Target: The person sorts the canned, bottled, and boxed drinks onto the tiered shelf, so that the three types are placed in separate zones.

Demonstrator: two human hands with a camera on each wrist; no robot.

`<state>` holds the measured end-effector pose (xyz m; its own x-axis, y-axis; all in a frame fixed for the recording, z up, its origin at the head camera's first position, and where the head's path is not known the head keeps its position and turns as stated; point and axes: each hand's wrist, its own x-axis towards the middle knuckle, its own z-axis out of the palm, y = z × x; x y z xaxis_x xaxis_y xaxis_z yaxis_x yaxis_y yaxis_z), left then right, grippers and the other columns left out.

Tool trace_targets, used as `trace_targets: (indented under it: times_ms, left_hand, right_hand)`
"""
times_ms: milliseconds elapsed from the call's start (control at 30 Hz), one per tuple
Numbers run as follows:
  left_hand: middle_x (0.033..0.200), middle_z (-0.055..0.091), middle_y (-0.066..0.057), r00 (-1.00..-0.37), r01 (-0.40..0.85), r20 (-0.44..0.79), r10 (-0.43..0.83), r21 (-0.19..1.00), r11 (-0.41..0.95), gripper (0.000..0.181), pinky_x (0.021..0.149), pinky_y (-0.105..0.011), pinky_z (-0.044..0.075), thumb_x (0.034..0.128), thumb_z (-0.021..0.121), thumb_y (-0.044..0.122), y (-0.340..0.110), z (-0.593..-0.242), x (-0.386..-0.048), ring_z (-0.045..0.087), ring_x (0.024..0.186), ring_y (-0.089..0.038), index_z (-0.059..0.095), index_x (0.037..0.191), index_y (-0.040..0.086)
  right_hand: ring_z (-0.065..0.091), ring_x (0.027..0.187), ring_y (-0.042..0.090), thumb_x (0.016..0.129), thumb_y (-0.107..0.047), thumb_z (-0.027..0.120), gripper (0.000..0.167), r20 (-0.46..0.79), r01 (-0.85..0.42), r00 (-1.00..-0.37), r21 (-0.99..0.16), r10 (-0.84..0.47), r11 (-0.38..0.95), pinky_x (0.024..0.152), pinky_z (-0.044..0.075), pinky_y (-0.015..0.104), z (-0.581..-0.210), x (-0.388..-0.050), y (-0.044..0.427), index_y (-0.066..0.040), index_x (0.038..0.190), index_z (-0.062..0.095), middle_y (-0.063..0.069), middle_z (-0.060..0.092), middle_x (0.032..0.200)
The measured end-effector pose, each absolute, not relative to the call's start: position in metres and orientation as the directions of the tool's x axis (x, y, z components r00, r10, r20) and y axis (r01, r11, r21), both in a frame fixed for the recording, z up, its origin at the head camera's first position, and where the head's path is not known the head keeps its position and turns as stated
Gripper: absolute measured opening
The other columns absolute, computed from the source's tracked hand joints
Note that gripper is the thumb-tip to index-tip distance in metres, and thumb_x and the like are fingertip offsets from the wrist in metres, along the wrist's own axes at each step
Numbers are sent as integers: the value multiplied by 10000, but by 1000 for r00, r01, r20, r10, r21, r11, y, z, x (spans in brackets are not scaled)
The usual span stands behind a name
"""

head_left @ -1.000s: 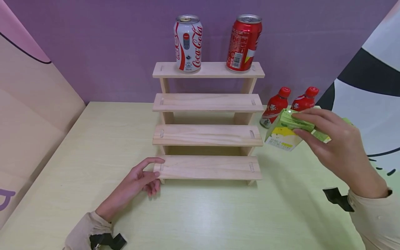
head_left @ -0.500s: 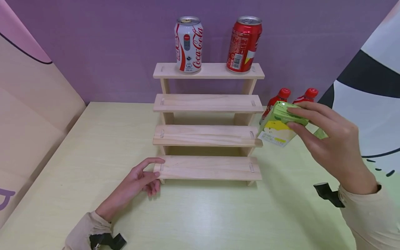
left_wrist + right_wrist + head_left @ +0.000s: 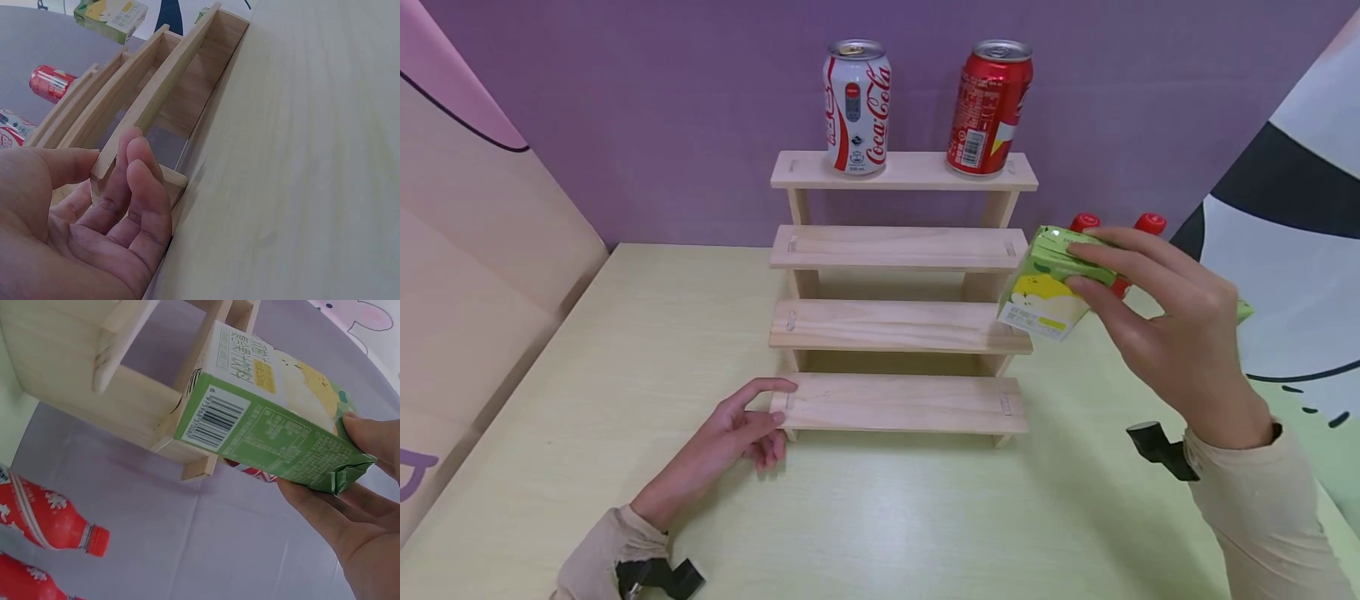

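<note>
A four-step wooden display rack (image 3: 898,404) stands on the table. My left hand (image 3: 726,442) grips the left end of its lowest step; in the left wrist view, the thumb (image 3: 78,165) presses against the board's edge and other fingers lie beneath. My right hand (image 3: 1187,333) pinches a green-and-yellow drink carton (image 3: 1045,292) by its top end between thumb and fingers. Tilted, the carton (image 3: 275,419) hangs near the right end of the middle steps; whether it touches the rack cannot be told.
On the top step stand a white Coca-Cola can (image 3: 857,112) and a red can (image 3: 988,117). Two red bottles, one with its cap (image 3: 1085,222) showing, are behind the carton. Part of another green thing (image 3: 1245,311) shows behind my right hand. A purple backdrop (image 3: 685,125) rises behind.
My right hand has carried the carton left and slightly up, from in front of the bottles to the rack's right side. My left hand stays where it was on the lowest step.
</note>
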<state>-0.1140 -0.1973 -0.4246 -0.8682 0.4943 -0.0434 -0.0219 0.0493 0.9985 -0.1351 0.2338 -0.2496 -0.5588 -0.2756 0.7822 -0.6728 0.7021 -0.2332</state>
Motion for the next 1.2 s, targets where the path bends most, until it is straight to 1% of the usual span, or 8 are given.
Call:
trace_targets:
  times_ms: [167,333,533,700,767,900,1000,1200]
  left_hand:
    - [776,652,-194,-869,-16,-39,494,999,52,405,539,-340,543,1051,520,178,-197,-425,-114,601,628,-220,414,1441,155]
    - [779,648,-203,-870,-14,-40,492,998,57,403,540,-343,543,1050,523,184,-198,-425,-114,599,626,-231,417,1438,157]
    - [777,647,-209,-870,-11,-37,491,998,56,400,536,-350,542,1051,520,181,-198,-426,-114,601,626,-223,417,1437,155]
    - [778,647,-210,-870,-10,-37,492,998,57,402,532,-352,541,1051,522,185,-198,-426,-115,602,627,-220,417,1438,157]
    - [777,646,-208,-871,-14,-41,490,998,59,400,534,-347,542,1051,522,189,-197,-426,-114,601,626,-219,419,1436,160]
    - [773,644,-208,-872,-20,-45,488,998,57,398,538,-337,544,1053,519,192,-197,-424,-114,599,621,-217,419,1436,161]
    - [776,643,-217,-871,-22,-47,490,998,56,399,541,-336,544,1053,519,191,-197,-424,-113,598,621,-221,417,1438,164]
    - [775,646,-214,-874,-21,-48,483,998,60,402,546,-339,544,1051,523,187,-198,-426,-113,598,627,-221,419,1438,167]
  right_hand:
    - [652,1079,252,699,117,839,506,783,-684,-550,-222,-290,695,934,438,97,-243,-138,223,-32,1169,732,130,691,1196]
    - [655,1053,256,728,88,829,452,797,-712,-524,-215,-301,668,899,437,80,-237,-145,207,-19,1157,733,129,689,1197]
    - [656,1092,265,767,34,817,383,813,-761,-470,-176,-344,624,960,435,118,-232,-159,185,9,1138,730,148,692,1182]
    - [651,1097,251,802,14,800,344,815,-791,-447,-167,-369,588,917,454,118,-230,-169,167,9,1138,729,144,684,1196]
    - [647,1107,241,818,2,793,332,810,-795,-459,-192,-364,576,911,482,154,-230,-172,159,-3,1144,730,132,680,1208]
    - [635,1133,239,843,-24,780,322,797,-800,-484,-237,-361,551,936,542,349,-229,-180,142,-23,1161,728,119,674,1225]
    - [625,1154,243,865,-56,767,314,799,-818,-460,-211,-388,535,930,546,435,-228,-188,132,-20,1174,721,134,671,1228]
    - [636,1132,231,884,-95,758,293,823,-859,-397,-176,-408,481,953,535,383,-228,-207,111,-11,1162,721,146,674,1206]
